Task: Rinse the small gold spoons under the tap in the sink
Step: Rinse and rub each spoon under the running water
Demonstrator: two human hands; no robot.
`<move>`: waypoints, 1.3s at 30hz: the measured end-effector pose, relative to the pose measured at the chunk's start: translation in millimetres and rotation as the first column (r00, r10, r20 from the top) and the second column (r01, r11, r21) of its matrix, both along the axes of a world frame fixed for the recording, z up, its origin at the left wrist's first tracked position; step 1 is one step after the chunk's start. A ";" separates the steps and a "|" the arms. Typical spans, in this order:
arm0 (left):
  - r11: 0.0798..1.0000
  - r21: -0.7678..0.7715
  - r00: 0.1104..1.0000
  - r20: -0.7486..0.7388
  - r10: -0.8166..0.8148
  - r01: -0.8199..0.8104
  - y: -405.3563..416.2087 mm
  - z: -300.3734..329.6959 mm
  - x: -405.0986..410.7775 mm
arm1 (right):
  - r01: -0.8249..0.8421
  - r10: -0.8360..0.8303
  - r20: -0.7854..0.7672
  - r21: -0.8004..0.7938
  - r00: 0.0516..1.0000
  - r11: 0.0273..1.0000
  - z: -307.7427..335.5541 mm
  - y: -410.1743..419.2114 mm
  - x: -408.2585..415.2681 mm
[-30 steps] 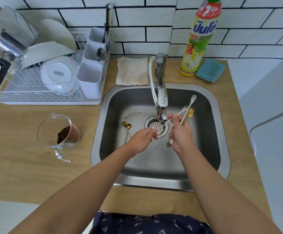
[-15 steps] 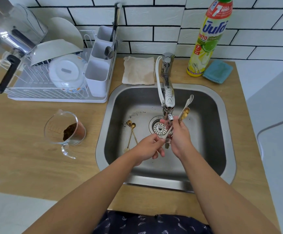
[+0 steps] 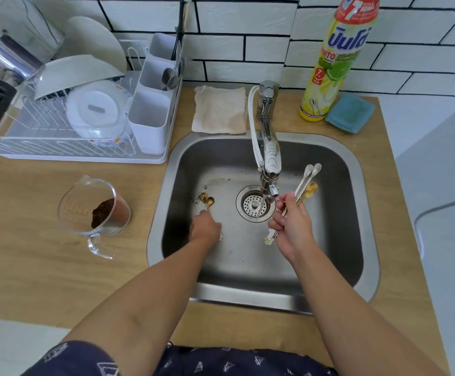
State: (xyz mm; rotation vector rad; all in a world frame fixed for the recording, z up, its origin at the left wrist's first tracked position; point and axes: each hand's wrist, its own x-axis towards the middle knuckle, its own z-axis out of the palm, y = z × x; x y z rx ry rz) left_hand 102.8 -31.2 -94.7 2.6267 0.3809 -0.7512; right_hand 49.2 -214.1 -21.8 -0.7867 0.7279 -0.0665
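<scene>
Steel sink point(image 3: 340, 164) surrounds both hands. Half a second ago our hands met under the tap point(image 3: 269, 169); now the left hand point(image 3: 206, 229) has dropped to the sink floor, fingers closing over the handles of two gold spoons point(image 3: 207, 200) lying ahead of it. We cannot tell whether it grips them yet. The right hand point(image 3: 292, 225) stays closed around a bundle of spoons point(image 3: 306, 185), bowls fanning up beyond its knuckles, beside the spout. We judge this bundle rinsed and the last pair next. Drain point(image 3: 254, 204) sits between the hands; bare floor lies near us, walls well apart on either side.
</scene>
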 end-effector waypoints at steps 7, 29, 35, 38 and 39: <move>0.999 -0.053 0.999 -0.054 -0.009 0.006 1.9 -1.7 5.4 | -0.038 0.039 -0.078 0.015 0.996 0.999 -2.2 -10.0 -1.4; 0.724 -0.688 0.989 -0.072 -0.127 0.043 -28.3 61.7 -49.3 | -0.359 0.252 -0.286 -0.430 0.925 0.829 -16.1 12.7 4.8; 0.795 -0.575 0.976 0.028 -0.216 0.193 -29.4 68.4 -52.1 | -0.400 0.245 -0.368 -0.439 0.897 0.804 -14.1 11.6 11.5; 0.720 -0.692 0.983 -0.084 -0.165 0.062 -34.5 75.8 -49.7 | -0.384 0.261 -0.325 -0.411 0.909 0.827 -14.4 12.0 9.3; 0.689 -0.725 0.981 -0.124 -0.151 0.014 -36.5 77.6 -49.1 | -0.376 0.272 -0.295 -0.397 0.916 0.837 -14.1 12.4 8.4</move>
